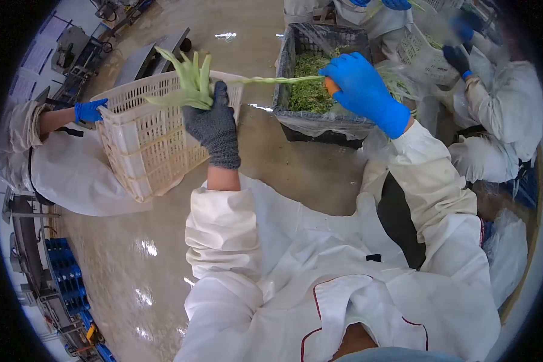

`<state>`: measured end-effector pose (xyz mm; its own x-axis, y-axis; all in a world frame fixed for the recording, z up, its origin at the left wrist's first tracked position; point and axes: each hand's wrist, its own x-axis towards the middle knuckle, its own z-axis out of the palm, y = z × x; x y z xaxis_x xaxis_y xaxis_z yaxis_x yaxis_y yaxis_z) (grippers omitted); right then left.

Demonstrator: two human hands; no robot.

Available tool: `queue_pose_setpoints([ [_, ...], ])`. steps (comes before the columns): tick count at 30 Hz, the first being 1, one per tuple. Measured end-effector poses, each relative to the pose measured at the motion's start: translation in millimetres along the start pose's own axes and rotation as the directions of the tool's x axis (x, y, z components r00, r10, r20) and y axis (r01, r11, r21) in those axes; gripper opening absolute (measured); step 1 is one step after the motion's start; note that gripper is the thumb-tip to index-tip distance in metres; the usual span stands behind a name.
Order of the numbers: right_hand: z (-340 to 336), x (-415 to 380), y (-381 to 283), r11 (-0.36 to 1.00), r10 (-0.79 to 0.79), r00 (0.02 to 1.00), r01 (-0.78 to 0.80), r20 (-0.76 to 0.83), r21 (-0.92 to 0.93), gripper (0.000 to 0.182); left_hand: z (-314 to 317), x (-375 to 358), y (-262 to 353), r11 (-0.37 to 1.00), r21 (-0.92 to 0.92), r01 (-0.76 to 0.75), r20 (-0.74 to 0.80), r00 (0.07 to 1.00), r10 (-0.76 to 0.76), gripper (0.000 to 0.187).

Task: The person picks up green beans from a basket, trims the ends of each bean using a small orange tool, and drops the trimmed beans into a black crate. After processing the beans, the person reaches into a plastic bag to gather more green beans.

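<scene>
My left hand (211,123), in a grey knitted glove, is closed around a green vegetable stalk (190,81) with thick pale-green leaf stubs fanning out at its left end. From there its thin stem stretches rightward to my right hand (365,90), which wears a blue glove and has its fingers bent. An orange piece (331,85), perhaps a tool handle, shows at those fingers; its kind cannot be made out. Below the right hand stands a dark crate (283,99) lined with clear plastic, holding chopped green trimmings (308,78).
At left, another person's blue-gloved hand (90,110) grips a cream slatted basket (145,139). Co-workers (507,114) sit at upper right around a white basket (425,57). Blue crates (66,274) line the lower left. The floor (127,253) is wet and shiny.
</scene>
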<state>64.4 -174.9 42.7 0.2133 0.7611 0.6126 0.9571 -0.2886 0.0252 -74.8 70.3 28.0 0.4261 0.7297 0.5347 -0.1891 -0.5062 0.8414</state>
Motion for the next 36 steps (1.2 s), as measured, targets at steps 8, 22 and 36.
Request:
queue_pose_setpoints([
  [8, -6, 11, -42, 0.993, -0.112, 0.989, 0.114, -0.092, 0.018, 0.013, 30, -55, 31, 0.998, 0.030, 0.057, 0.589, 0.805, -0.064, 0.048],
  [22, 79, -91, 83, 0.829, 0.553, 0.683, -0.507, 0.477, -0.236, 0.026, -61, 33, 22, 0.537, -0.786, 0.307, 0.151, 0.937, -0.315, 0.023],
  [36, 46, 13, -63, 0.284, 0.215, 0.715, -0.697, 0.665, 0.658, 0.031, -46, -24, 59, 0.781, -0.550, 0.296, 0.316, 0.939, -0.134, 0.035],
])
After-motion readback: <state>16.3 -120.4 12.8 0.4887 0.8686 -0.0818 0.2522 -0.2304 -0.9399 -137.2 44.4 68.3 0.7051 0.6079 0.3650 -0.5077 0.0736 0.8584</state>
